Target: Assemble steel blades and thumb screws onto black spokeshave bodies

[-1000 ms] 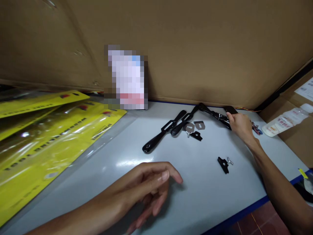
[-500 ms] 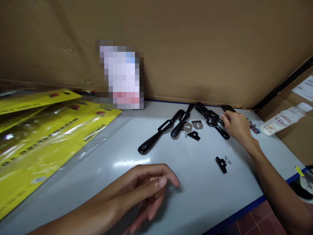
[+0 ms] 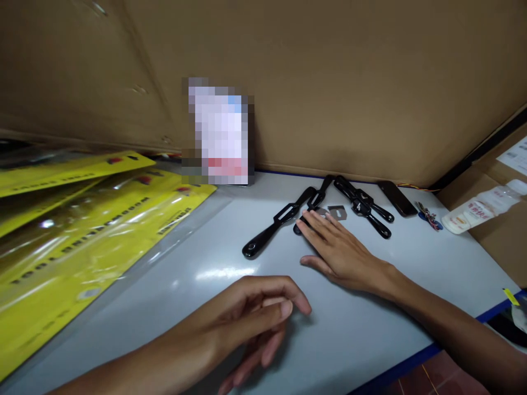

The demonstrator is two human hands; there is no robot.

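My right hand (image 3: 341, 255) is stretched over the table with its fingers spread. Its fingertips overlap the lower part of a black spokeshave body (image 3: 323, 189) and a grey metal blade; whether they touch cannot be told. Another flat blade (image 3: 338, 213) with a slot shows just past the fingers. To the left lies an empty black spokeshave frame (image 3: 263, 237). Two more black spokeshaves (image 3: 376, 224) lie crossed together on the right. The small clamp plates and wing screws are hidden by my right hand and forearm. My left hand (image 3: 263, 315) hangs loosely curled near the front, fingers apart, holding nothing.
Yellow tool packages (image 3: 102, 241) in clear plastic cover the left side. A blurred-out pale item (image 3: 222, 131) stands against the cardboard wall (image 3: 329, 82). At right are a dark phone (image 3: 397, 198), a small bundle of wires (image 3: 429, 216) and a white bottle (image 3: 480, 209).
My right hand has moved left and nearer, from beside the phone to the loose blades, and its fingers have spread. My left hand keeps its pose; the view has shifted slightly.
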